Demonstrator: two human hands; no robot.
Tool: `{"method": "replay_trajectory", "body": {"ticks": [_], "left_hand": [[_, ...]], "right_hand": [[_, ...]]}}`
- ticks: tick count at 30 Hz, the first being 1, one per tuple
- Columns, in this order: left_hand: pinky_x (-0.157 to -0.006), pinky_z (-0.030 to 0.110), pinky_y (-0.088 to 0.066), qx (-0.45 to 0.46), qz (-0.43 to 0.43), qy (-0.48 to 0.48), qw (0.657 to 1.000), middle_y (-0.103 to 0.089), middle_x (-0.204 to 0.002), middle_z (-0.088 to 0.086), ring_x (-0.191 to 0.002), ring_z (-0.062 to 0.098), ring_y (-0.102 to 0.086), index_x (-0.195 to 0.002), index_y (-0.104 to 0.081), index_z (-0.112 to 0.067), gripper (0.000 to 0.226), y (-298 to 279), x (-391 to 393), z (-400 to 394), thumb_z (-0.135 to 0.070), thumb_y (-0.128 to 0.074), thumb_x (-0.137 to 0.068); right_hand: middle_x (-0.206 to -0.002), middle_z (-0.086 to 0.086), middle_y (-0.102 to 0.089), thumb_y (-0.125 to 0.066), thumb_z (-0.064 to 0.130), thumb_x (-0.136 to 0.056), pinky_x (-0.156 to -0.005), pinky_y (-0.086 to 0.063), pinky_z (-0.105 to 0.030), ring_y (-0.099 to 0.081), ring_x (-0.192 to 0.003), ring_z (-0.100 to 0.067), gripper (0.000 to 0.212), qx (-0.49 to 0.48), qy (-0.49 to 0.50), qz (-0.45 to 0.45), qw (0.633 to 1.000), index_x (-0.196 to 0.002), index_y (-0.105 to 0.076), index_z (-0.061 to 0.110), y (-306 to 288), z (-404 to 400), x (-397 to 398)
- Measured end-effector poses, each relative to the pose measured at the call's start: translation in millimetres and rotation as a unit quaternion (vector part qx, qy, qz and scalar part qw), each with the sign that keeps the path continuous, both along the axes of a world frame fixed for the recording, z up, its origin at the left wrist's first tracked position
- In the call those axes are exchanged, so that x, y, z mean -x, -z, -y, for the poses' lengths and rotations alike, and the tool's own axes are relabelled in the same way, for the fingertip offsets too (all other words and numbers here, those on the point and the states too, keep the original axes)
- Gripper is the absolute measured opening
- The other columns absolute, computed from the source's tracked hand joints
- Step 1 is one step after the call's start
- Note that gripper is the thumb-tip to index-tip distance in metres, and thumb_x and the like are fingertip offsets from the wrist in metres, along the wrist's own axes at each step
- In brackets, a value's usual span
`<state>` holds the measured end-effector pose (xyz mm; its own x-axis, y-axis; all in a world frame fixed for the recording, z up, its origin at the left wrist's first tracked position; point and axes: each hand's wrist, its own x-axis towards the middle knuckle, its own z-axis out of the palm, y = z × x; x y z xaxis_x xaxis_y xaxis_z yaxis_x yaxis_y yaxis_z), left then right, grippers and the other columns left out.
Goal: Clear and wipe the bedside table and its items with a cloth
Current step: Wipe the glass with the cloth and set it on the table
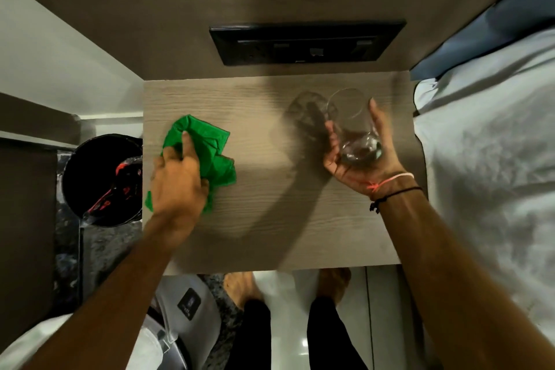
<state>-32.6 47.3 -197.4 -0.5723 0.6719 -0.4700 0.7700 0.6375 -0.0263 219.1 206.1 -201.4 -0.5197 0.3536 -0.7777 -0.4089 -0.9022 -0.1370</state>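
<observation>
The bedside table [270,234] has a pale wood-grain top and fills the middle of the head view. A crumpled green cloth [214,150] lies on its left part, pressed down by my left hand [177,180], whose fingers grip it. My right hand [357,159] holds a clear drinking glass [354,126] above the table's right part, tilted with its rim pointing away from me. The glass looks empty and throws a shadow on the wood to its left.
A black bin [96,180] with red-marked rubbish stands left of the table. A black switch panel [306,42] is on the wall behind. A bed with white sheets [486,159] lies along the right. My bare feet [240,288] are on the floor below the table's front edge.
</observation>
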Motion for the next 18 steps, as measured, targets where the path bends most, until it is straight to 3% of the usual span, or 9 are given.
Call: {"method": "replay_trajectory", "body": {"ticks": [3, 5, 8, 10, 12, 13, 15, 17, 18], "left_hand": [[-0.103, 0.056, -0.041, -0.040, -0.014, -0.027, 0.999, -0.061, -0.126, 0.026, -0.119, 0.046, -0.056, -0.136, -0.057, -0.011, 0.060, 5, 14, -2, -0.029, -0.078, -0.083], [-0.103, 0.054, -0.047, -0.074, 0.014, -0.033, 0.997, -0.056, -0.125, 0.027, -0.117, 0.046, -0.053, -0.129, -0.064, -0.009, 0.053, 6, 17, -1, -0.027, -0.080, -0.082], [-0.108, 0.044, -0.045, -0.114, 0.083, -0.055, 0.989, -0.055, -0.126, 0.026, -0.121, 0.040, -0.051, -0.122, -0.070, -0.006, 0.048, 0, 15, -6, -0.026, -0.082, -0.080], [-0.097, 0.038, -0.050, -0.185, 0.178, -0.097, 0.962, -0.071, -0.111, 0.015, -0.110, 0.033, -0.064, -0.110, -0.075, -0.008, 0.042, -10, 4, -14, -0.037, -0.076, -0.080], [-0.086, 0.033, -0.055, -0.305, 0.279, -0.135, 0.901, -0.073, -0.091, 0.001, -0.089, 0.019, -0.069, -0.102, -0.073, -0.019, 0.039, -25, -20, -24, -0.046, -0.062, -0.075], [-0.086, 0.030, -0.056, -0.346, 0.307, -0.131, 0.877, -0.072, -0.091, -0.004, -0.085, 0.012, -0.069, -0.105, -0.070, -0.022, 0.037, -30, -33, -31, -0.043, -0.060, -0.077], [-0.098, 0.025, -0.054, -0.380, 0.338, -0.080, 0.858, -0.072, -0.113, -0.006, -0.102, 0.002, -0.068, -0.127, -0.065, -0.020, 0.044, -35, -59, -49, -0.029, -0.058, -0.084], [-0.114, 0.031, -0.046, -0.366, 0.328, -0.005, 0.871, -0.064, -0.139, -0.001, -0.124, 0.010, -0.062, -0.146, -0.052, -0.021, 0.057, -38, -79, -64, -0.022, -0.055, -0.089], [-0.114, 0.033, -0.046, -0.362, 0.313, 0.022, 0.878, -0.063, -0.141, 0.003, -0.125, 0.016, -0.062, -0.147, -0.052, -0.022, 0.056, -36, -86, -68, -0.021, -0.055, -0.091]], "right_hand": [[-0.098, -0.002, -0.061, -0.069, 0.060, -0.076, -0.076, -0.057, -0.032, -0.058, -0.079, -0.013, 0.063, 0.008, -0.007, -0.007, 1.000, -0.111, -0.067, 0.008, -3, 15, 4], [-0.101, -0.004, -0.059, -0.076, 0.056, -0.067, -0.077, -0.059, -0.036, -0.058, -0.082, -0.016, 0.069, 0.005, -0.019, -0.007, 1.000, -0.116, -0.064, 0.010, -4, 22, 5], [-0.101, -0.007, -0.059, -0.081, 0.056, -0.062, -0.068, -0.057, -0.029, -0.061, -0.080, -0.018, 0.069, -0.007, -0.071, -0.019, 0.997, -0.111, -0.062, 0.011, -5, 29, 7], [-0.107, -0.014, -0.062, -0.072, 0.064, -0.069, -0.064, -0.058, -0.029, -0.064, -0.082, -0.022, 0.071, -0.022, -0.104, 0.003, 0.994, -0.114, -0.061, 0.010, -4, 32, 8], [-0.108, -0.017, -0.067, -0.058, 0.074, -0.074, -0.066, -0.058, -0.031, -0.066, -0.082, -0.025, 0.080, -0.044, -0.126, 0.030, 0.991, -0.120, -0.061, 0.009, 0, 36, 10], [-0.105, -0.017, -0.070, -0.051, 0.075, -0.077, -0.068, -0.058, -0.033, -0.068, -0.082, -0.026, 0.079, -0.051, -0.128, 0.032, 0.990, -0.120, -0.061, 0.009, 0, 39, 12], [-0.106, -0.014, -0.070, -0.038, 0.064, -0.093, -0.070, -0.059, -0.034, -0.070, -0.087, -0.026, 0.065, -0.072, -0.111, 0.044, 0.990, -0.122, -0.060, 0.011, 2, 45, 17], [-0.110, -0.009, -0.068, -0.025, 0.047, -0.103, -0.068, -0.060, -0.032, -0.070, -0.088, -0.023, 0.053, -0.104, -0.097, 0.046, 0.989, -0.130, -0.056, 0.013, 3, 50, 20], [-0.109, -0.007, -0.069, -0.023, 0.043, -0.104, -0.069, -0.060, -0.032, -0.071, -0.088, -0.021, 0.051, -0.115, -0.091, 0.045, 0.988, -0.129, -0.058, 0.014, 4, 51, 20]]}}
